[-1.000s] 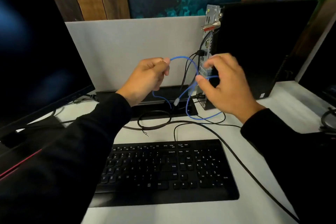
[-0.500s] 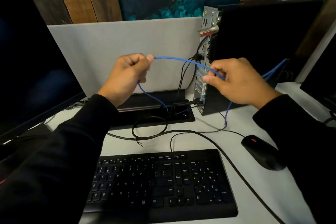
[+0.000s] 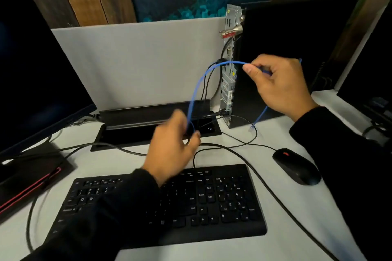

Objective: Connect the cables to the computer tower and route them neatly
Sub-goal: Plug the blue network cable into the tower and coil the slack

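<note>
A thin blue cable (image 3: pixel 203 76) arcs between my two hands. My right hand (image 3: pixel 277 82) pinches it in front of the black computer tower (image 3: pixel 297 48), whose metal rear panel (image 3: pixel 229 82) faces left with black cables plugged in. My left hand (image 3: pixel 174 146), blurred, holds the cable's lower part just above the open desk cable box (image 3: pixel 152 133). The blue cable's clear plug end (image 3: pixel 252 127) hangs near the desk beside the tower's base.
A black keyboard (image 3: pixel 222 203) lies in front, a black mouse (image 3: pixel 297 165) to its right. A monitor (image 3: pixel 36 65) and its stand fill the left. Black cables loop across the white desk (image 3: pixel 244 248). A grey divider panel (image 3: pixel 137 61) stands behind.
My left hand dropped down and right along the blue cable toward the cable box. My right hand rose and shifted right, pulling the cable into a tall arc.
</note>
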Available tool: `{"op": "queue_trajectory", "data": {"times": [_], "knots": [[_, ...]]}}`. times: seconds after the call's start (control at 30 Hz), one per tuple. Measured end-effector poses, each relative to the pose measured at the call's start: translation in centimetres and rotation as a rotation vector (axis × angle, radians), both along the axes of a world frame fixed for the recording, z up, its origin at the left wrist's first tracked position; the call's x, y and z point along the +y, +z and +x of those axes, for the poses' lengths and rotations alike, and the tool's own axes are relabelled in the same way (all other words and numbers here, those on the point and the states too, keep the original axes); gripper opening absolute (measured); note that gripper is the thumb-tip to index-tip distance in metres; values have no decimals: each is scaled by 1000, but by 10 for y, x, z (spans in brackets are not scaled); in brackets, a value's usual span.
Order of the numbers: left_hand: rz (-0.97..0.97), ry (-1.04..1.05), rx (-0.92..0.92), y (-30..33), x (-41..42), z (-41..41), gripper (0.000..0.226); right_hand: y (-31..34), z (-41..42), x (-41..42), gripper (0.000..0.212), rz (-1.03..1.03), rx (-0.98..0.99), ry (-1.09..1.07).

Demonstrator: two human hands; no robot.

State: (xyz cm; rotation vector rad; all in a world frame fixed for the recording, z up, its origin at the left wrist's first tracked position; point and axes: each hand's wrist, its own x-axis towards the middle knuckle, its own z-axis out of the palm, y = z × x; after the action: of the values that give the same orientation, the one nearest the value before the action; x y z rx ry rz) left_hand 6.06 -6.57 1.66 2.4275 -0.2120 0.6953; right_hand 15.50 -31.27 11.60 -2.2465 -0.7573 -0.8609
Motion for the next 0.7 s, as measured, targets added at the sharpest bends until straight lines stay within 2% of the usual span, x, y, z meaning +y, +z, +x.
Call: {"op": "queue_trajectory", "data": {"times": [0.1,0.17,0.27,0.7], "knots": [[276,-41,161,-26,-11,-19,36,15,-8,2,25,41,-24,32],[369,-5,266,-34,-14,-24,32,21,-11,4,25,68,-31,42],[457,4,360,-43,-19,-29,42,19,-16,6,24,47,-34,58],[288,-230,462,-52,-11,-40,32,-11,-13,8,26,-18,75,65]]}}
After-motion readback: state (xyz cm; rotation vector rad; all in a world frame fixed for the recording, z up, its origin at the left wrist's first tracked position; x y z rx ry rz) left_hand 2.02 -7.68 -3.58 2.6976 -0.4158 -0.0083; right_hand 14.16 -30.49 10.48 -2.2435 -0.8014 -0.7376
